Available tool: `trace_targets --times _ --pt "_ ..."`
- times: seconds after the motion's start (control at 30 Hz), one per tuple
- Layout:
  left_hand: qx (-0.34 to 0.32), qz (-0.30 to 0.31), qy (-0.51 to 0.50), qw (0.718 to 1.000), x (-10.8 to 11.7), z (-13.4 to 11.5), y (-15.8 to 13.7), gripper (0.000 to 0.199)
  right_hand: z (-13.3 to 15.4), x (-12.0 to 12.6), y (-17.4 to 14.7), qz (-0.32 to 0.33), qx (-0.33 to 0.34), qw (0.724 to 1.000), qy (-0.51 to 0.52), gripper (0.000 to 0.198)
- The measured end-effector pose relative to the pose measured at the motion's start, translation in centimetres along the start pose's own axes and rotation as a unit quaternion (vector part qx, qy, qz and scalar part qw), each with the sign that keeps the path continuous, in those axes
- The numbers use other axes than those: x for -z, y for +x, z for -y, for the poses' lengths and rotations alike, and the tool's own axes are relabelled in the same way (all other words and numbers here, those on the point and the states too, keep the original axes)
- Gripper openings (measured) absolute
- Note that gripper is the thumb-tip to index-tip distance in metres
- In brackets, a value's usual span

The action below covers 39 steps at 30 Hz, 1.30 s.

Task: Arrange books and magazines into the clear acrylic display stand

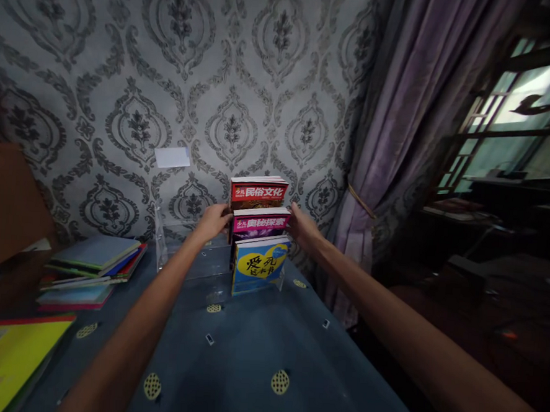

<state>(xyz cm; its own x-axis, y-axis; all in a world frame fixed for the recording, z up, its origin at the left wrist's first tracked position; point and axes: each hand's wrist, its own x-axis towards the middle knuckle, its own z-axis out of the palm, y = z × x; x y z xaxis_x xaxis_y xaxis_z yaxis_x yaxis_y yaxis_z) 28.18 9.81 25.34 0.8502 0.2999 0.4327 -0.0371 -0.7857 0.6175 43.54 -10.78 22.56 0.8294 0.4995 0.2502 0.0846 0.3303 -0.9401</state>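
A clear stepped rack (179, 256) stands against the wall, with books upright in its right part. At the back is a red book (259, 196), in the middle a purple book (261, 224), and in front a blue book (259, 267) with a yellow heart. My left hand (213, 222) has its fingers closed at the left edges of the purple and red books. Across from it, my right hand (302, 226) closes on the purple book's right edge. Whether either hand also grips the red book, I cannot tell; some fingertips are hidden behind the books.
A stack of books (94, 260) lies on the table's left, with a yellow book (14, 358) nearer me. A brown box-like object (9, 208) is at the far left. A purple curtain (391, 126) hangs beyond the table's right edge. The patterned cloth (242, 353) covers the table.
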Motion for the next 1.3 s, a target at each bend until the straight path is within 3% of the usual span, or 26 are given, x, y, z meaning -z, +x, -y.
trace_targets --times 0.1,0.2,0.4,0.53,0.73,0.93,1.3 --pt "0.003 -0.072 -0.046 0.996 -0.1 0.3 -1.9 0.031 -1.1 0.9 -1.8 0.018 -0.004 1.0 0.007 0.047" --pt "-0.01 -0.149 -0.113 0.982 -1.0 1.2 -5.7 0.031 -3.2 1.9 -4.3 0.016 0.009 1.0 -0.002 0.045" --pt "0.007 -0.103 -0.084 0.991 -5.3 2.6 -12.3 0.025 -6.3 2.2 -7.8 -0.003 0.074 0.996 -0.043 0.052" --pt "-0.025 -0.095 0.004 0.995 -7.4 1.9 -12.5 0.023 -6.3 1.7 -8.2 -0.015 0.08 0.995 -0.066 0.054" --pt "-0.002 -0.091 0.102 0.991 -8.1 0.4 -12.1 0.016 -7.2 1.2 -8.0 -0.058 0.085 0.991 -0.087 0.054" --pt "0.014 -0.067 0.135 0.988 -8.1 -0.1 -12.1 0.019 -8.1 0.4 -8.3 -0.113 0.13 0.978 -0.121 0.054" --pt "0.023 -0.064 0.141 0.988 -8.3 -0.5 -12.5 0.027 -8.7 0.8 -8.4 -0.116 0.138 0.973 -0.141 0.053"
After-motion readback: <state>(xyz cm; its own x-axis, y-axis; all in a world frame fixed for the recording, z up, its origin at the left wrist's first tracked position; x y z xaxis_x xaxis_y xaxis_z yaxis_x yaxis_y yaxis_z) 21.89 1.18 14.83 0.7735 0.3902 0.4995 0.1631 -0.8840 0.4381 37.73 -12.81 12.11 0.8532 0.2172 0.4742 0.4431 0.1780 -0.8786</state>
